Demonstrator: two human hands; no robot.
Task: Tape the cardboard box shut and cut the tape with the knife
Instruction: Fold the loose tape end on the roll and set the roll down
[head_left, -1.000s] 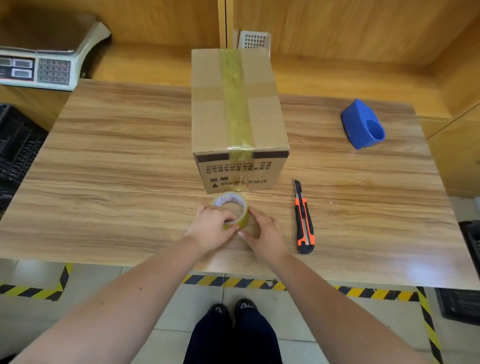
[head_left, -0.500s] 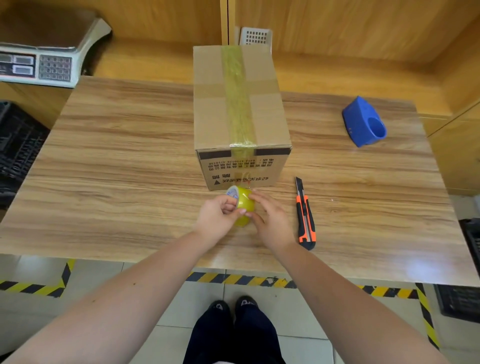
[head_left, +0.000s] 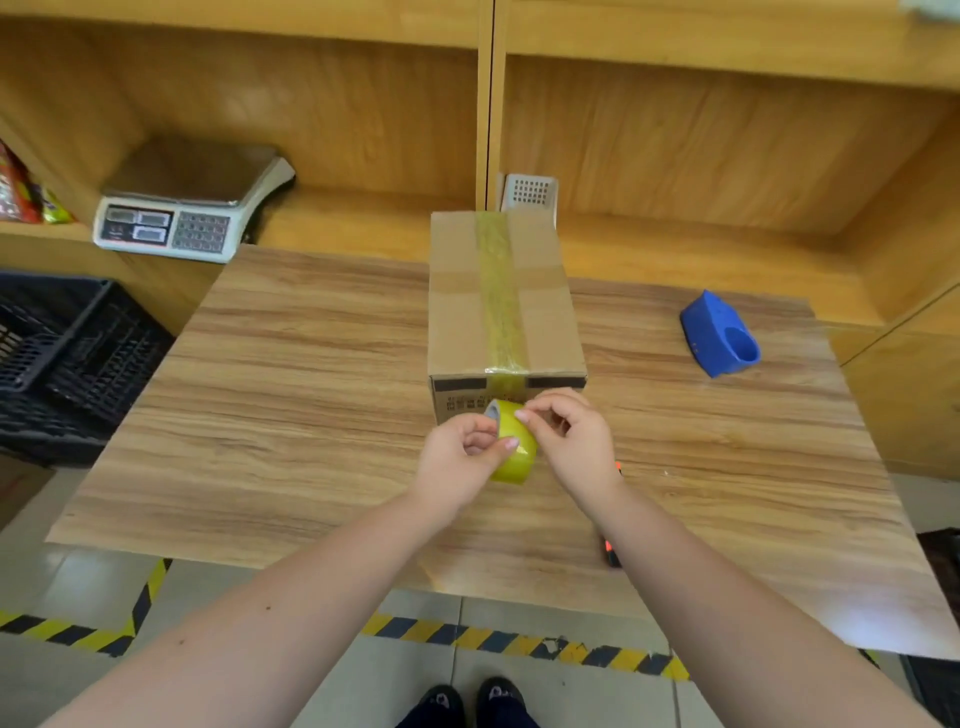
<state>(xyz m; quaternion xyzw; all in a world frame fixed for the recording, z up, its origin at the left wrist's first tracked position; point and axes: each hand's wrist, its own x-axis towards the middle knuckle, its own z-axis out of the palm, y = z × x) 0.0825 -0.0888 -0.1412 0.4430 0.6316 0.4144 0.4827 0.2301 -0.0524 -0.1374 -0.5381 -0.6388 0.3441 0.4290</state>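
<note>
Cardboard box (head_left: 503, 306): at the middle of the worktop (head_left: 291, 395), reaching its far edge; flaps closed, a yellowish tape strip running along the top seam and over the near face.

Tape roll (head_left: 514, 449): yellow, raised off the worktop just in front of the box's near face, held between both hands.

Left hand (head_left: 460, 462): fingers curled, thumb and forefinger gripping the roll's left side.

Right hand (head_left: 574, 439): forefinger and thumb pinching at the roll's top surface.

Knife (head_left: 612, 553): orange and black, near the near edge, mostly hidden under the right forearm.

Blue tape dispenser (head_left: 721, 335): far right corner.

Scale (head_left: 187, 208): on the shelf beyond the far left corner.
</note>
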